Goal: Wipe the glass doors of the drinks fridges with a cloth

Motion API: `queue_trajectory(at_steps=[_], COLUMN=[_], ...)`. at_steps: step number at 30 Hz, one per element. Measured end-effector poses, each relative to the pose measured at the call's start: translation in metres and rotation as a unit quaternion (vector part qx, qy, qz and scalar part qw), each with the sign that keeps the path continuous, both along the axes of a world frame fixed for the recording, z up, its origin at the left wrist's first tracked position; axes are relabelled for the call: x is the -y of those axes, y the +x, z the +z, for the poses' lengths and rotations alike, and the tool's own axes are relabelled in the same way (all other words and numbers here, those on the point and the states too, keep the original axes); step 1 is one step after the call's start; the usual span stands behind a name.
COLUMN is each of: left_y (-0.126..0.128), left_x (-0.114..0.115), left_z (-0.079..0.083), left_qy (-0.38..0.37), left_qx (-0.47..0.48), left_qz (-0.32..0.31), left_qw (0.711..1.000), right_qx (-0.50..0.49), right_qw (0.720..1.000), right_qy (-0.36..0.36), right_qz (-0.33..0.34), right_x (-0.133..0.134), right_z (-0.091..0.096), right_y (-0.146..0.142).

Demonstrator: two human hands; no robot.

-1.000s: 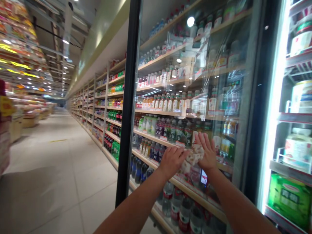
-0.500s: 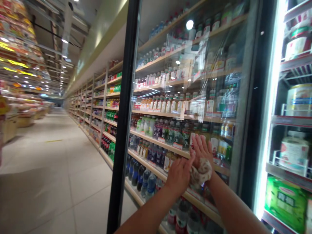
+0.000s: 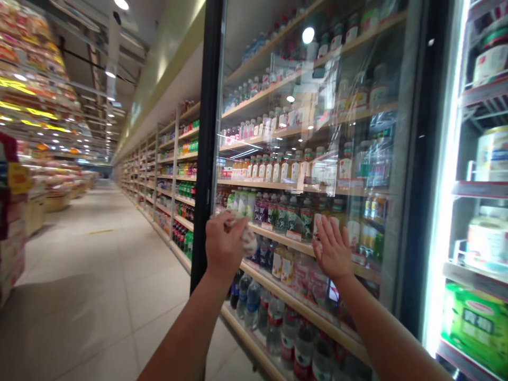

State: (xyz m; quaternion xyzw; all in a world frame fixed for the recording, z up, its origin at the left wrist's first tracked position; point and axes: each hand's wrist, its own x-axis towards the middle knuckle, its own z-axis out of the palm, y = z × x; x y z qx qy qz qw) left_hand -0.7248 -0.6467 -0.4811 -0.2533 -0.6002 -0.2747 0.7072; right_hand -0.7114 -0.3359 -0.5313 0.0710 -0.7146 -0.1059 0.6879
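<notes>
I stand at an open glass fridge door (image 3: 317, 79) with a black frame (image 3: 206, 132). My left hand (image 3: 223, 244) is closed on a crumpled pale cloth (image 3: 246, 239) and presses it against the glass near the frame's left edge. My right hand (image 3: 332, 247) lies flat on the glass with its fingers stretched out, holding nothing. Shelves of bottled drinks (image 3: 278, 211) show through and reflect in the glass.
The lit fridge interior (image 3: 484, 201) with tubs and green packs is at the right. A long aisle of drink shelves (image 3: 166, 174) runs back along the left of the door. Pale tiled floor (image 3: 87, 275) spreads left, with product displays (image 3: 16, 211) beyond.
The cloth passed from under my right palm into my left hand. My left hand then slid left across the glass toward the black frame. My right hand stayed flat in place.
</notes>
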Motion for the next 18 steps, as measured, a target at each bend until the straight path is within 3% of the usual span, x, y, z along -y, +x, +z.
queue_trajectory(at_steps=[2, 5, 9, 12, 15, 18], left_y=[-0.005, -0.011, -0.009, -0.005, -0.004, -0.005], left_x=[-0.007, -0.03, -0.051, -0.052, -0.051, -0.055], left_z=[-0.005, -0.028, -0.069, -0.087, -0.082, -0.058], left_qy=[-0.089, -0.197, -0.221, -0.223, -0.209, -0.191], left_qx=[-0.066, -0.063, -0.027, 0.028, 0.068, 0.064], left_qz=[0.076, 0.096, 0.094, 0.105, 0.116, 0.099], left_qw=[0.991, 0.974, 0.97, 0.969, 0.969, 0.974], right_qx=[-0.006, -0.014, -0.011, -0.011, -0.013, -0.007], right_qw=[1.0, 1.0, 1.0, 1.0, 1.0, 1.0], right_qy=[0.006, 0.012, 0.012, 0.015, 0.017, 0.017], right_qz=[-0.005, -0.01, -0.012, -0.01, -0.014, -0.014], right_x=[-0.001, -0.001, -0.002, -0.002, -0.003, -0.003], right_z=[0.0, 0.0, 0.0, 0.0, 0.0, 0.0], right_y=[0.0, 0.0, -0.001, -0.001, 0.0, 0.002])
